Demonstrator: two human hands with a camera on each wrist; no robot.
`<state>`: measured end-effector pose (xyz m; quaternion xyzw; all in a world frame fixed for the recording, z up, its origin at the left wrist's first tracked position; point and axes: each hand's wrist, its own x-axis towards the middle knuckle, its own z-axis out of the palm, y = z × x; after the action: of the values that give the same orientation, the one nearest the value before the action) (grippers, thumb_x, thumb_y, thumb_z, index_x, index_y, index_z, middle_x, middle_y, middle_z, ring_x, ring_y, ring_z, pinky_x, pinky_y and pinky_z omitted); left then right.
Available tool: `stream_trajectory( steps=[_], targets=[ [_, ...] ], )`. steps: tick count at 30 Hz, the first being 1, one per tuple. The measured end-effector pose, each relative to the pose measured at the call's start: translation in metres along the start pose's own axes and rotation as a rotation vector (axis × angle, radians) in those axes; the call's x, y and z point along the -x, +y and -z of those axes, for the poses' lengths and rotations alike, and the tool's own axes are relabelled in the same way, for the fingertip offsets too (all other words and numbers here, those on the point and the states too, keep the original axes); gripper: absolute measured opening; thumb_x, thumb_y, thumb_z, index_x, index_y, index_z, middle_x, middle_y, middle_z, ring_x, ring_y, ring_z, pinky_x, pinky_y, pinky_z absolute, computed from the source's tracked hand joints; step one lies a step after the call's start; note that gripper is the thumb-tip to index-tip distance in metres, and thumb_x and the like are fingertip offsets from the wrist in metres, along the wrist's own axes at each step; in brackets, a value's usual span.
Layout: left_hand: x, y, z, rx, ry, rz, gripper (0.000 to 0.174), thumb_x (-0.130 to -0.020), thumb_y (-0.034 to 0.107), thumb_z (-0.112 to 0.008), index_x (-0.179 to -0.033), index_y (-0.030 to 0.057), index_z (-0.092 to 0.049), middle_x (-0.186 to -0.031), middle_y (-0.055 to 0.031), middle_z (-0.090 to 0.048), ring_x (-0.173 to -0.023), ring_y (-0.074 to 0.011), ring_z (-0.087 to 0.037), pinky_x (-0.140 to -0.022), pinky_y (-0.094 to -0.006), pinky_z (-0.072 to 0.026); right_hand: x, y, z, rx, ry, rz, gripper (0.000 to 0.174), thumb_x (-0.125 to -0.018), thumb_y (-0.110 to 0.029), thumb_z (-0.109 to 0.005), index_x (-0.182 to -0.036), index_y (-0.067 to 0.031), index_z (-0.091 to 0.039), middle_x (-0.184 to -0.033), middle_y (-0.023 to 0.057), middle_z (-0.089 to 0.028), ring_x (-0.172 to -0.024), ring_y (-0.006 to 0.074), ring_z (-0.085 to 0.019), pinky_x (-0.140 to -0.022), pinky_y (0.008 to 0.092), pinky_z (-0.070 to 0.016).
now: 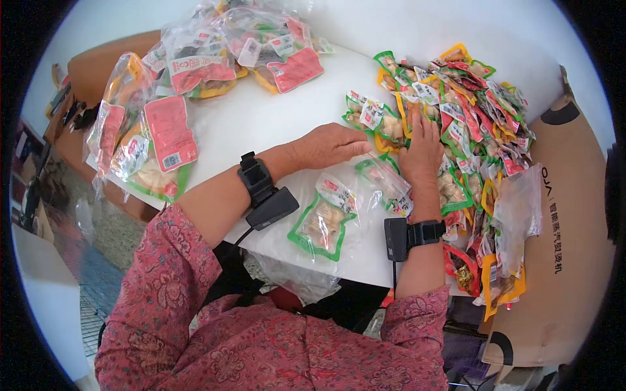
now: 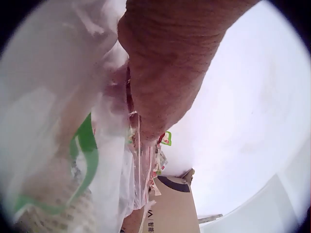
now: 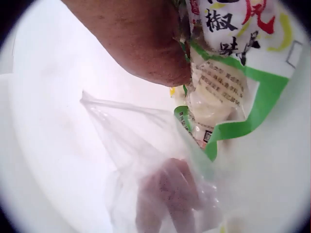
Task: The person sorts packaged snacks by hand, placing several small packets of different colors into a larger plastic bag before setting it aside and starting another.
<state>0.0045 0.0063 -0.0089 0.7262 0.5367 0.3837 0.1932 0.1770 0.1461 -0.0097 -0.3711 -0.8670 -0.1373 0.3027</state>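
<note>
My left hand [image 1: 329,144] holds the edge of a clear plastic bag [image 3: 116,141] over the white table. Through that plastic, the right wrist view shows the left hand's fingers [image 3: 170,194]. A green-edged food packet [image 1: 323,225] lies flat within the bag, and another packet [image 1: 386,182] sits near its mouth. My right hand [image 1: 424,150] reaches out with fingers extended over the heap of packets [image 1: 479,111], touching those at its near side. Beside that hand, the right wrist view shows a green-edged packet [image 3: 218,92] with pale contents.
Filled clear bags of packets [image 1: 202,62] stand at the back left, with another filled bag [image 1: 147,137] nearer. A cardboard box [image 1: 564,202] borders the heap on the right. Empty-looking plastic bags [image 1: 518,202] lie on the heap's right side. The white table [image 1: 274,117] curves along its front edge.
</note>
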Motion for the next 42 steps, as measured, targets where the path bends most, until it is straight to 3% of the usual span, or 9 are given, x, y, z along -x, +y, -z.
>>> stream_trajectory(
  steps=[9,12,16,18,19,27,34,39,42],
  targets=[
    [0.000,-0.003,-0.001,0.237,-0.005,0.045,0.036,-0.092,0.035,-0.037,-0.088,0.0027,-0.052,-0.068,-0.0049,-0.052,-0.061,-0.0131,-0.050,-0.057,-0.0283,-0.0422,-0.009,-0.002,0.004,0.095,-0.076,-0.018,0.036,-0.074,-0.009,-0.051,-0.109,-0.0105,-0.052,-0.095,0.0043,-0.054,-0.097,0.0241,-0.049,-0.084,0.0489,-0.0333],
    [-0.001,0.003,-0.002,0.391,0.032,0.083,0.028,-0.091,0.029,-0.041,-0.089,0.0043,-0.054,-0.069,-0.0017,-0.051,-0.058,-0.0084,-0.047,-0.053,-0.0235,-0.0395,-0.012,0.006,0.003,0.037,0.148,0.032,0.022,-0.076,-0.013,-0.053,-0.097,-0.0093,-0.058,-0.083,0.0048,-0.055,-0.082,0.0259,-0.054,-0.076,0.0443,-0.0393],
    [-0.004,-0.001,-0.006,0.636,0.035,0.141,0.017,-0.089,0.021,-0.046,-0.093,0.0069,-0.054,-0.071,0.0017,-0.052,-0.054,-0.0027,-0.040,-0.047,-0.0177,-0.0339,-0.014,0.009,0.013,-0.523,0.267,-0.244,0.016,-0.083,-0.017,-0.052,-0.094,-0.0063,-0.057,-0.079,0.0052,-0.058,-0.067,0.0219,-0.057,-0.057,0.0333,-0.0464],
    [-0.005,0.001,-0.004,0.687,0.044,0.192,0.017,-0.088,0.022,-0.047,-0.093,0.0075,-0.054,-0.071,0.0018,-0.052,-0.053,-0.0027,-0.040,-0.046,-0.0177,-0.0339,-0.013,-0.003,0.013,-1.614,0.182,-0.623,0.018,-0.085,-0.016,-0.050,-0.096,-0.0035,-0.056,-0.088,0.0049,-0.059,-0.072,0.0156,-0.058,-0.061,0.0289,-0.0482],
    [-0.005,0.003,-0.003,0.740,0.054,0.242,0.017,-0.088,0.023,-0.048,-0.094,0.0080,-0.054,-0.071,0.0019,-0.052,-0.052,-0.0027,-0.039,-0.046,-0.0177,-0.0340,-0.010,-0.009,0.014,-1.746,0.104,-0.601,0.021,-0.085,-0.016,-0.050,-0.100,-0.0013,-0.053,-0.091,0.0050,-0.058,-0.074,0.0136,-0.058,-0.063,0.0254,-0.0490],
    [-0.013,-0.012,0.001,1.103,0.397,0.388,0.023,-0.086,0.027,-0.053,-0.098,0.0073,-0.055,-0.074,0.0001,-0.055,-0.050,-0.0045,-0.043,-0.046,-0.0178,-0.0369,0.002,-0.045,0.016,-1.780,-0.404,-0.329,0.024,-0.083,-0.011,-0.046,-0.104,0.0002,-0.051,-0.092,0.0068,-0.058,-0.073,0.0111,-0.057,-0.058,0.0232,-0.0462],
    [-0.007,-0.007,0.005,1.021,0.283,0.357,0.024,-0.086,0.023,-0.053,-0.102,0.0054,-0.056,-0.088,-0.0021,-0.060,-0.063,-0.0049,-0.054,-0.054,-0.0165,-0.0428,0.003,-0.051,0.020,-1.894,-0.387,-0.325,0.023,-0.085,-0.014,-0.048,-0.104,0.0000,-0.051,-0.097,0.0064,-0.056,-0.078,0.0096,-0.055,-0.066,0.0247,-0.0476],
    [-0.007,-0.005,-0.006,0.854,0.177,0.336,0.022,-0.085,0.024,-0.055,-0.099,0.0071,-0.058,-0.083,0.0024,-0.059,-0.061,-0.0009,-0.049,-0.051,-0.0152,-0.0386,0.005,-0.053,0.022,-1.882,-0.260,-0.563,0.015,-0.082,-0.009,-0.053,-0.095,-0.0026,-0.054,-0.088,0.0036,-0.057,-0.075,0.0086,-0.055,-0.068,0.0220,-0.0458],
    [-0.007,-0.003,-0.006,0.894,0.196,0.330,0.020,-0.084,0.024,-0.056,-0.097,0.0080,-0.059,-0.077,0.0050,-0.057,-0.059,0.0000,-0.046,-0.049,-0.0149,-0.0362,0.006,-0.044,0.012,-1.775,-0.308,-0.413,0.013,-0.082,-0.010,-0.054,-0.093,-0.0030,-0.055,-0.084,0.0018,-0.057,-0.073,0.0077,-0.054,-0.067,0.0208,-0.0445]
  ],
)
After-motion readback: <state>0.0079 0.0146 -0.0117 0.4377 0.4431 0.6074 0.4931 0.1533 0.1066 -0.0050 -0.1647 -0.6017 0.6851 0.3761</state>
